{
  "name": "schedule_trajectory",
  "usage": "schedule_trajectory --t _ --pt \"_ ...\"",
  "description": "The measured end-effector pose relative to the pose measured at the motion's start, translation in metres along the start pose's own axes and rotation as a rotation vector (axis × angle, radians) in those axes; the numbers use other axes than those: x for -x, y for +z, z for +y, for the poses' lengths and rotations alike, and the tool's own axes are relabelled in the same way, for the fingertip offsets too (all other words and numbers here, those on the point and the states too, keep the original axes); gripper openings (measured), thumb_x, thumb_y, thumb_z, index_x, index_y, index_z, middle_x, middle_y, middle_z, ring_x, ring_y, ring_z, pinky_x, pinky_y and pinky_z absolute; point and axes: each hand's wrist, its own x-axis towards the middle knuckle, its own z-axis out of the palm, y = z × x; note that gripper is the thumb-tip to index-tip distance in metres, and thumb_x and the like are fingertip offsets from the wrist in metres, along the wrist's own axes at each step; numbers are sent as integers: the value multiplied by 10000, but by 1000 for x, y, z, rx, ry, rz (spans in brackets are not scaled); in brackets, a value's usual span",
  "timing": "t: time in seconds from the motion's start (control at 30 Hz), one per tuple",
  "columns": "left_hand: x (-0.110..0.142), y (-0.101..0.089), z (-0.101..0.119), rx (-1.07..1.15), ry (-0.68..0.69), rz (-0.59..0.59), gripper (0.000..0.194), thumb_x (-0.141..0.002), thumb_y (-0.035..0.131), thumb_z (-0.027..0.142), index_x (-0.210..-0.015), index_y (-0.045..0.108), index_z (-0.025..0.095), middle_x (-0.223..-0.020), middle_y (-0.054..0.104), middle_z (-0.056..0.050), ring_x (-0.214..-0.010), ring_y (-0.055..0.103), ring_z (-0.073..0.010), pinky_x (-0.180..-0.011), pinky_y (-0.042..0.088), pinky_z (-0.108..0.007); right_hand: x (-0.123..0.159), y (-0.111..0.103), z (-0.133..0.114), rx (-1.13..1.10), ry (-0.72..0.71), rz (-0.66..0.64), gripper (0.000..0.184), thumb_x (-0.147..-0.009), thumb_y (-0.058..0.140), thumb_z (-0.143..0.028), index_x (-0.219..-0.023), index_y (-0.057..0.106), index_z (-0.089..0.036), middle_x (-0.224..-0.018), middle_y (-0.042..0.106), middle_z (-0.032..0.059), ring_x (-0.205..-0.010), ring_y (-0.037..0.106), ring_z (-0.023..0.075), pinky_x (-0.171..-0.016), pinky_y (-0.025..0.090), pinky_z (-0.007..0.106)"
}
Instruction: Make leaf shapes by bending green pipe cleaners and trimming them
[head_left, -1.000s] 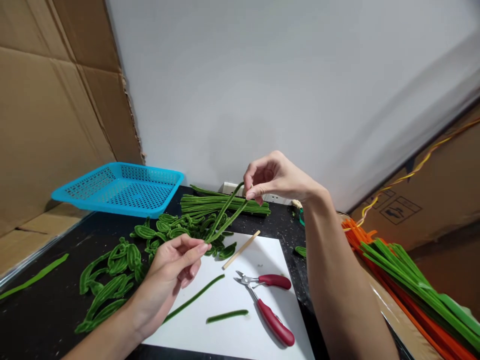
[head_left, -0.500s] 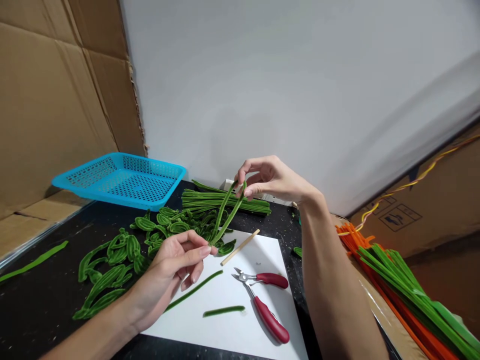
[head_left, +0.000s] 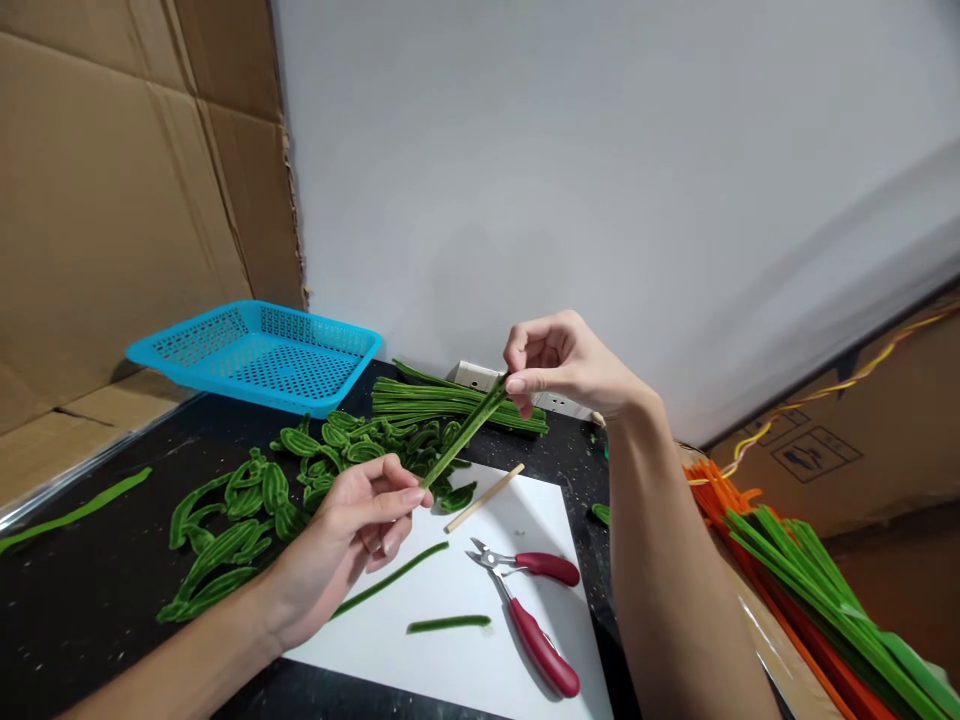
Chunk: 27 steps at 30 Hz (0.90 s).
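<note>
A green pipe cleaner (head_left: 466, 433), folded double, stretches slantwise between my two hands. My left hand (head_left: 367, 525) pinches its lower end between thumb and forefinger. At the upper end, my right hand (head_left: 559, 365) closes thumb and fingers on the fold. Beneath them is a sheet of white paper (head_left: 450, 670). On it lie cutting pliers with red handles (head_left: 536, 640), jaws apart, a short wooden stick (head_left: 484, 498), a short green piece (head_left: 448, 624) and a longer green piece (head_left: 390, 580) partly behind my left hand.
Green looped leaf shapes (head_left: 225, 550) are heaped left of the paper. Behind lies a bundle of straight green pipe cleaners (head_left: 420, 402). A blue perforated basket (head_left: 322, 408) stands at back left, a loose green strip (head_left: 82, 508) at far left. Orange and green bundles (head_left: 825, 600) lie at right.
The two strands of the pipe cleaner stood apart as a loop and now lie close together, pulled straight. My right hand has shifted slightly right and away from my left.
</note>
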Motion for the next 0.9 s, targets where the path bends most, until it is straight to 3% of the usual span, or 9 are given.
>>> schedule_trajectory --t 0.2,0.47,0.53,0.63,0.73,0.8,0.9 --pt "2 1 2 -17 49 -6 361 -711 927 289 -787 602 154 -565 542 60 -446 309 -22 -389 244 -131 7 -3 -4 15 -23 29 368 -749 940 -324 -686 617 -159 -522 586 -37 -425 579 90 -385 450 192" --pt "-2 -3 -2 -90 116 34 342 -799 873 324 -828 566 176 -545 459 90 -456 285 -37 -397 236 -140 1 2 -2 45 12 0 358 -777 916 -308 -731 585 -181 -501 574 -61 -389 489 56 -380 381 178" --pt "-3 -5 -2 -95 135 13 326 -800 858 317 -839 565 177 -614 545 60 -473 340 -44 -408 264 -152 0 5 -6 48 33 -43 338 -814 890 -299 -776 572 -190 -497 594 -63 -384 465 48 -392 368 174" --pt "-3 -8 -1 -84 87 -128 275 -861 761 376 -979 616 175 -830 711 -41 -532 481 -83 -452 328 -193 1 12 -18 93 94 -131 324 -850 857 -300 -778 561 -193 -515 643 -33 -393 506 64 -390 376 176" --pt "0 -9 2 -149 57 -340 396 -962 591 473 -1175 676 151 -874 772 -123 -626 590 -157 -531 377 -245 4 20 -32 89 172 -200 314 -863 840 -282 -763 555 -194 -520 635 -32 -415 538 71 -403 409 172" --pt "3 -8 6 -249 115 -443 479 -1012 498 509 -1106 763 122 -910 789 -156 -732 641 -200 -617 424 -282 7 23 -38 53 242 -260 299 -849 848 -251 -775 564 -194 -552 647 -26 -441 566 82 -412 435 175" --pt "9 -4 13 -340 180 -518 558 -1066 417 463 -916 845 138 -990 802 -140 -958 687 -246 -948 461 -366 17 26 -39 8 289 -278 290 -822 868 -207 -764 585 -185 -564 633 -27 -453 568 79 -411 429 170"
